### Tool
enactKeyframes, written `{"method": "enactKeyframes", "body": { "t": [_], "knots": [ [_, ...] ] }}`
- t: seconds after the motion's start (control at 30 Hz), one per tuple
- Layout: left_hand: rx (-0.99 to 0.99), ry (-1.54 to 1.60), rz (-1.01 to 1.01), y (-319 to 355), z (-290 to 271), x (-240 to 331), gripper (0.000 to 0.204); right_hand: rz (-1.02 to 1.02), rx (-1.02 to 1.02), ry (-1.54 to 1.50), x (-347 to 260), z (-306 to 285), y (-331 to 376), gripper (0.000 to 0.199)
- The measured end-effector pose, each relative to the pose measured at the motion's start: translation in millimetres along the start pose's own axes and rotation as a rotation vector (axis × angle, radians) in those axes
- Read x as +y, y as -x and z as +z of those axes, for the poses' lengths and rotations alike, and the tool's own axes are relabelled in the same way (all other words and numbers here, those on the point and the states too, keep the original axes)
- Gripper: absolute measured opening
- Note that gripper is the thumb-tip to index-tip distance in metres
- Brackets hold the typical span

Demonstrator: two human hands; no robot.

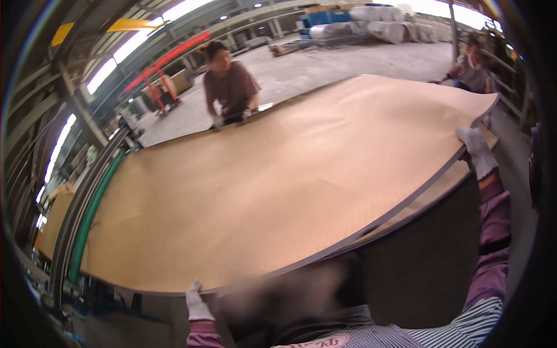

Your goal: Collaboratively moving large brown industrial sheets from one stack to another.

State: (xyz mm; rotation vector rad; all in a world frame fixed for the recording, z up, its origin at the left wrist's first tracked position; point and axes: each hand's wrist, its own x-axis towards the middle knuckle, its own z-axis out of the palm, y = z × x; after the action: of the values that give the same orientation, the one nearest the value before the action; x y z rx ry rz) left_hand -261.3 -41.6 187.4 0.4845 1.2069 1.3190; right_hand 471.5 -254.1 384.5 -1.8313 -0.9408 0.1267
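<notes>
A very large tan sheet (249, 191) with a thin dark grey edge spans the middle of the head view, its surface slightly wavy. In a white knit glove, my left hand (198, 303) is closed on its near edge, left of centre. My right hand (478, 149), gloved alike, grips the edge at the far right, with that arm stretched out. The right corner of the sheet is raised and curls. Beneath it another tan sheet (429, 197) shows, a gap between the two. The undersides of both hands' grips are hidden.
Across the sheet a person (231, 87) holds the far edge; another person (473, 69) is at the far right corner. A green roller (96, 217) on a machine frame borders the left end. Behind are a red frame (155, 81) and wrapped rolls (377, 26).
</notes>
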Motion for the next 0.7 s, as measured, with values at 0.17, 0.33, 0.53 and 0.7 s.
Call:
{"method": "enactKeyframes", "body": {
  "t": [0.17, 0.33, 0.53, 0.7],
  "knots": [
    [-0.054, 0.124, -0.042, 18.5, 41.4, 13.0, 0.032, 0.027, 0.04, 0.165, 78.3, -73.1, -16.5, 0.027],
    [-0.033, -0.307, 0.052, 18.0, 39.9, 30.4, 0.042, 0.197, 0.012, -0.01, 120.8, -108.4, -78.6, 0.032],
    [-0.126, -0.38, 0.174, 14.0, 39.7, 42.7, 0.04, 0.221, -0.03, -0.229, 98.4, -117.4, -83.1, 0.03],
    [-0.185, -0.235, 0.178, 19.6, 21.3, -5.6, 0.032, 0.13, 0.071, 0.524, 160.9, -244.7, -99.2, 0.05]
  ]
}}
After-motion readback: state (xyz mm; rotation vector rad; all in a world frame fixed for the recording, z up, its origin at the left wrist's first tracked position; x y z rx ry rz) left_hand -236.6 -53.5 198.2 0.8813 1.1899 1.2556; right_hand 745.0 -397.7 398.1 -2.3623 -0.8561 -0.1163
